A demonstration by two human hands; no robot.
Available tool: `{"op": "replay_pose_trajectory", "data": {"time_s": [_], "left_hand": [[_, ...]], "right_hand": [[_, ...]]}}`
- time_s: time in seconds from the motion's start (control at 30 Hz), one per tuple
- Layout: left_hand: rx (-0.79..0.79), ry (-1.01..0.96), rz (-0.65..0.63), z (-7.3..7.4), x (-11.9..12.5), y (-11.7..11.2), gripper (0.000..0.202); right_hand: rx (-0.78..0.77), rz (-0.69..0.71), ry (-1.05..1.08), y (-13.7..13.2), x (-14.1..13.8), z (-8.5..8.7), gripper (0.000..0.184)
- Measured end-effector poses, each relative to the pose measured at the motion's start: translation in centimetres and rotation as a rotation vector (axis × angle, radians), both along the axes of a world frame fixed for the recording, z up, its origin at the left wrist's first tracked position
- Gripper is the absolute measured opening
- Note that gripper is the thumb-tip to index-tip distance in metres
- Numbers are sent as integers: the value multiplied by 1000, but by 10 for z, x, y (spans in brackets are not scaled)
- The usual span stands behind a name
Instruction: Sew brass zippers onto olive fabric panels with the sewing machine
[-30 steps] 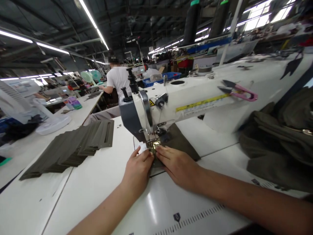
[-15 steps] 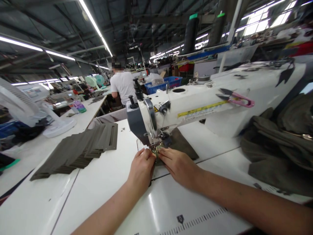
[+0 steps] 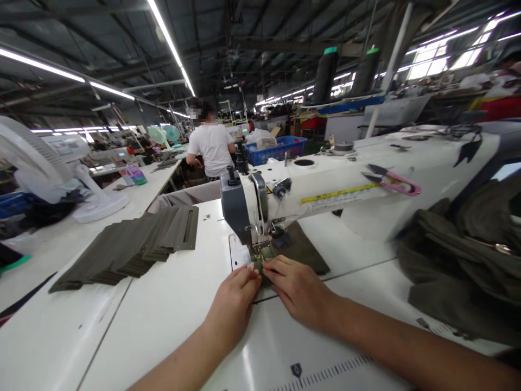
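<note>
My left hand (image 3: 236, 298) and my right hand (image 3: 299, 290) lie side by side on a small olive fabric piece (image 3: 303, 250) at the foot of a white sewing machine (image 3: 325, 190). The fingertips of both hands press the fabric just in front of the needle and presser foot (image 3: 260, 251). Both hands have their fingers pressed down together on the cloth. The part of the fabric under my hands is hidden.
A fanned row of olive fabric pieces (image 3: 134, 247) lies on the white table (image 3: 122, 326) to the left. Pink thread snips (image 3: 393, 182) rest on the machine arm. A heap of olive cloth (image 3: 459, 260) sits right. A white fan (image 3: 44, 168) stands left. A person in a white shirt (image 3: 211, 149) works behind.
The camera has tilted up a little and shifted, so the machine sits lower in view. Both hands stay at the presser foot, with the fingertips drawn slightly closer together.
</note>
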State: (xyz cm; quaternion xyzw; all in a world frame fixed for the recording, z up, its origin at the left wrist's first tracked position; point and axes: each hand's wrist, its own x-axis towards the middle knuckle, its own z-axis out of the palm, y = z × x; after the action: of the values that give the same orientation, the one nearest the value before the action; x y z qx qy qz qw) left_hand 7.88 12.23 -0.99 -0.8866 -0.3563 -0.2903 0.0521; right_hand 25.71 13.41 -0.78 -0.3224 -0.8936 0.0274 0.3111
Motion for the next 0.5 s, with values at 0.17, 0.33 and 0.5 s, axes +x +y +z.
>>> {"op": "replay_pose_trajectory", "data": {"time_s": [0.17,0.33,0.5], "left_hand": [[17,57,-14,6,2,1,29],[-3,96,-7,7,2,8,27],[-46,120,43,7,3,16,20]], "right_hand": [[-13,1,6,2,1,-1,26],[-14,-1,38,10,0,-3,26],[-29,-3,74,17,-1,-6,28]]}}
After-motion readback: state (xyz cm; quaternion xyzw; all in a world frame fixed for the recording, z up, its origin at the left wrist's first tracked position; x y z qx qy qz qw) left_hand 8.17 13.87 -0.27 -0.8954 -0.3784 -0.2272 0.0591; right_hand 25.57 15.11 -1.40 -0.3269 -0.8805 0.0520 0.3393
